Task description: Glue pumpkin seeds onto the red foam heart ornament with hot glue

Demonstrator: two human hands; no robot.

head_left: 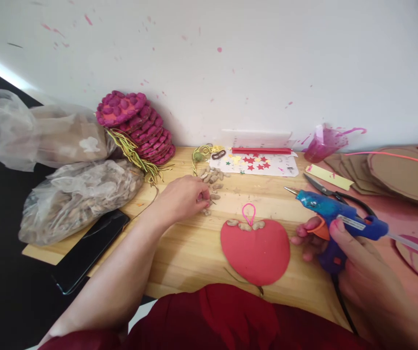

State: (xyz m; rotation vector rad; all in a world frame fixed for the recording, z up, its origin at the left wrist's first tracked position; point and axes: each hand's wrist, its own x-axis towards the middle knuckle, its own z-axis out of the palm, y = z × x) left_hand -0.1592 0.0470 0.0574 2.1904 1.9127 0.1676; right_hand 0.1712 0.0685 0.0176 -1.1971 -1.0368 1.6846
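My right hand (340,245) is wrapped round the handle of a blue glue gun (343,214) with an orange trigger, its nozzle pointing left. My left hand (187,197) is at the small pile of peanuts (212,176), fingers curled together; what they hold, if anything, is hidden. Between the hands a red apple-shaped piece (256,253) lies flat on the wooden table (180,253). Several peanuts (245,226) sit in a row along its top edge, and a pink loop (249,212) stands up from there.
Plastic bags (81,199) and a black phone (90,250) lie left. Stacked purple pieces (139,126) lean on the wall. Star stickers (256,163), a pink-stained cup (320,143), scissors (322,185) and cardboard shapes (406,175) are at the back and right.
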